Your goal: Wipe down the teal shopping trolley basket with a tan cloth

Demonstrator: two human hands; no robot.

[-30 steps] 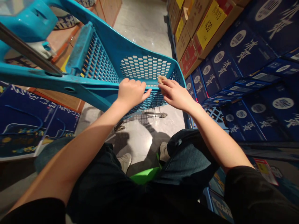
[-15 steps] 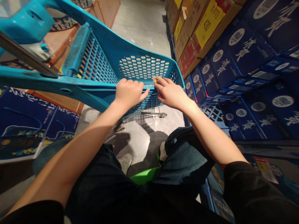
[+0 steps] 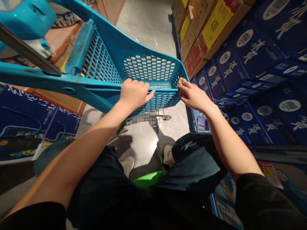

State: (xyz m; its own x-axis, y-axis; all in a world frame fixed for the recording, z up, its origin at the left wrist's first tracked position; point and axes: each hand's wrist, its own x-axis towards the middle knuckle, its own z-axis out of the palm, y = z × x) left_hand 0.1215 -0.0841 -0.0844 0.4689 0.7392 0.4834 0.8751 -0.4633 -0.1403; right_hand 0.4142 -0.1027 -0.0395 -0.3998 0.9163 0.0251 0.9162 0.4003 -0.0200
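Observation:
A blue plastic shopping cart [image 3: 153,52] with honeycomb-holed walls stands across in front of me. My left hand [image 3: 134,94] is closed over its near top rim, fingers curled inside and thumb pointing right. At the right end of the same rim, my right hand [image 3: 195,95] pinches a crumpled tan cloth [image 3: 182,81] against the cart's corner. Only a small bunch of the cloth shows above the fingers; the rest is hidden. Dark smudges mark the cart's folding seat flap [image 3: 80,48].
Stacked blue cartons [image 3: 230,67] and brown boxes with yellow price signs [image 3: 217,22] line the right side. A phone [image 3: 201,123] lies by the pallet below my right wrist. Blue gift bags [image 3: 26,124] stand at left. Something bright green [image 3: 148,180] is beneath me.
My right hand has slid right along the rim with the cloth, from near the middle to the corner. The phone has come into view. My left hand keeps its hold.

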